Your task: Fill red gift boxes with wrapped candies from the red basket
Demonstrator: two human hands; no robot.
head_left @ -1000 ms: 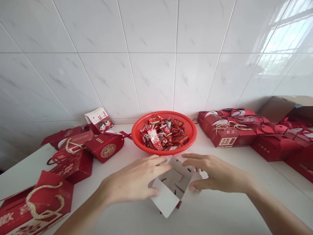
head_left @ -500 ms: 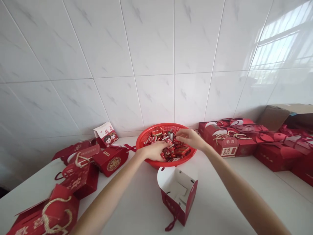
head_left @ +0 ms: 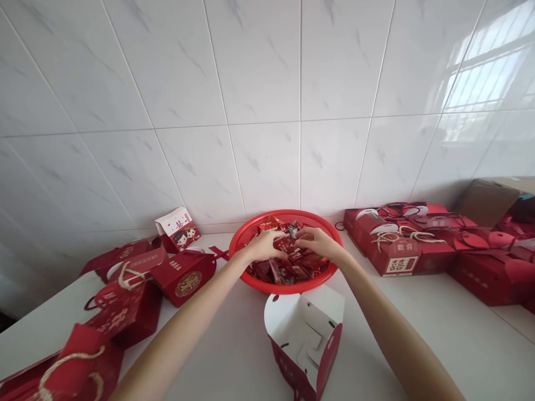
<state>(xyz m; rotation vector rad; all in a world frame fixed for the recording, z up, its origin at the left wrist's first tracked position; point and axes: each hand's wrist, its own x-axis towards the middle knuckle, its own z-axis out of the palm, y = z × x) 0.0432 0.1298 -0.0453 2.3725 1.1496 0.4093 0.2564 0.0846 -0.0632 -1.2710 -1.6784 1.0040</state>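
A round red plastic basket (head_left: 236, 245) stands against the wall, filled with small red-wrapped candies (head_left: 292, 273). Over the left part of the pile is my left hand (head_left: 267, 246), its thumb and fingers apart, with nothing plainly held. My right hand (head_left: 315, 241) reaches in from the right, fingers bent close to a silvery wrapped piece (head_left: 292, 229); whether it grips anything is too small to tell. In front of the basket sits an open red box (head_left: 305, 334) with a white inside and its flaps raised.
Closed red boxes (head_left: 184, 275) with rope handles line the left side, beside a white-topped box (head_left: 179, 229). More red boxes (head_left: 395, 256) are grouped at the right, near a brown carton (head_left: 487, 203). Behind is a tiled wall (head_left: 263, 67).
My left hand has lifted a little off the candies and opened. My right hand has moved lower and inward over the basket. The view has shifted slightly, so the open box appears nearer.
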